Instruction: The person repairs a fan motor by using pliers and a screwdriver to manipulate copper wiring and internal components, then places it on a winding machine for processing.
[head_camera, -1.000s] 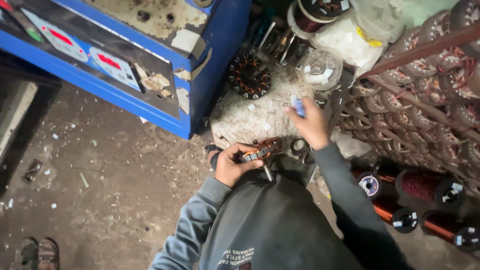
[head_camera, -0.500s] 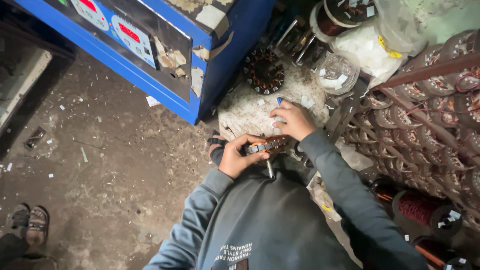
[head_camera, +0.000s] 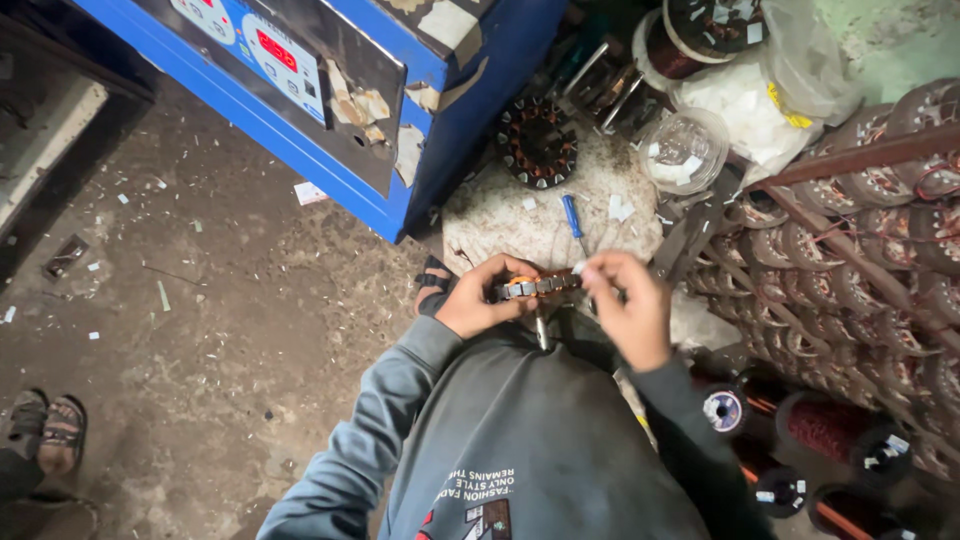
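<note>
Workshop floor: dusty concrete floor (head_camera: 230, 330), scraps and wire clippings all over; a second person's sandalled foot (head_camera: 50, 430) at the lower left, not ours.
Blue machine: big blue cabinet (head_camera: 330, 90) with a control panel, just left of the work spot.
Stator stack: rows of wound stators (head_camera: 860, 250) piled on our right, wire spools (head_camera: 820, 425) below them.
Work slab: round worn block (head_camera: 540, 215) serves as our tabletop; blue-handled screwdriver (head_camera: 572, 215) and a bare stator core (head_camera: 537, 142) lie on it, clear plastic tub (head_camera: 685, 150) beside.
Workpiece: small ring-shaped stator (head_camera: 535, 287), held edge-on above the slab, bridging both hands.
Left hand (head_camera: 480, 300): clamped on the ring's left end, thumb on top.
Right hand (head_camera: 625, 305): fingertips pinched at the ring's right end on something small and pale; can't tell what.
Technique: we judge it best to keep the left grip rigid, work the right in small moves, and keep the ring over the slab in case bits drop.
</note>
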